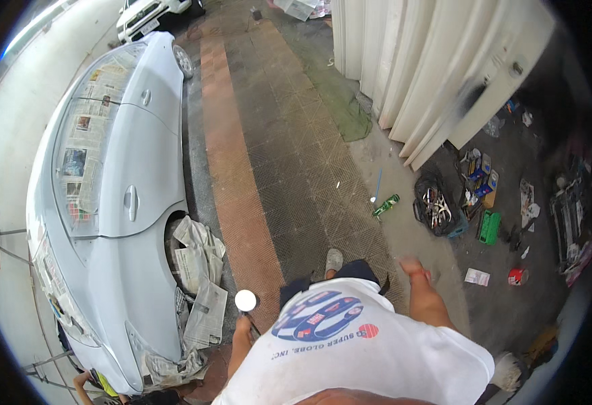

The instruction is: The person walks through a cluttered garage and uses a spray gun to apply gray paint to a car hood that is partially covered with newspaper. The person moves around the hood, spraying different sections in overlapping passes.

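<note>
Low at the centre-left, my left hand [243,324] is closed around the dark lower part of what appears to be a spray gun, with a round white cup [245,300] on top. Beside it stands a pale grey car [140,148], its windows and rear wheel opening covered with newspaper [201,263]. My right hand [415,267] hangs out to the right over the floor. It is smeared by motion, so its fingers are unclear; nothing shows in it. One shoe [334,259] is visible below me on the textured tiles.
A green bottle [385,205] lies on the floor ahead to the right. Past it are a black bag of tools [436,206], a green case [489,227] and a red can [517,276]. A white folding door [404,61] stands far right. Another person's arm [82,385] shows lower left.
</note>
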{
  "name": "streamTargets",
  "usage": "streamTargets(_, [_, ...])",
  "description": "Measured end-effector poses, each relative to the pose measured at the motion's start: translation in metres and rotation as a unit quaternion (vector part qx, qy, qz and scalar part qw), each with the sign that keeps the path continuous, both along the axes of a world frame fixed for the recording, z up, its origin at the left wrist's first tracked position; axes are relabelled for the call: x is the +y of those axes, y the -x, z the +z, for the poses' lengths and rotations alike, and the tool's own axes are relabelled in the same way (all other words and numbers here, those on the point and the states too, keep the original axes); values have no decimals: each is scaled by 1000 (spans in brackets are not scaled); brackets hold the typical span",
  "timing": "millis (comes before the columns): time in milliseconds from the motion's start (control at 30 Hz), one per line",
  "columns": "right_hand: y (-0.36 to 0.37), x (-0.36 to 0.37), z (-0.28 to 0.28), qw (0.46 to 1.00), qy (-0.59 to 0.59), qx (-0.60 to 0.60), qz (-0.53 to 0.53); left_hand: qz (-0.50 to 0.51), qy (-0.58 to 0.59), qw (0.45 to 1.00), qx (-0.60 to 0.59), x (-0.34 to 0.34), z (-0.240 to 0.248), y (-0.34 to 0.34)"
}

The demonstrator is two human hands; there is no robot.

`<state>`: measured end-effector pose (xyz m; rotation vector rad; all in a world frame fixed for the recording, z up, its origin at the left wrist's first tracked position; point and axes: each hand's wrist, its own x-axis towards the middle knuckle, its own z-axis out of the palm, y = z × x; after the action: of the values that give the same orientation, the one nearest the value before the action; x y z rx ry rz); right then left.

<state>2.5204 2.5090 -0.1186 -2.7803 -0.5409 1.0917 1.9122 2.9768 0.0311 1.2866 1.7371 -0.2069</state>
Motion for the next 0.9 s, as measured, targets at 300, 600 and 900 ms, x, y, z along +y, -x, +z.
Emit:
streamTargets(300, [-277, 466, 201, 959, -270, -88, -12, -16, 134, 991, 17, 176, -15, -180])
streamTargets(600, [-306, 544, 66, 992, 52, 63, 92, -31, 153, 987, 24, 456, -14, -369])
streamTargets(900, [-392, 621, 30, 976, 155, 139, 59, 9, 8, 1000, 0, 785, -8, -566])
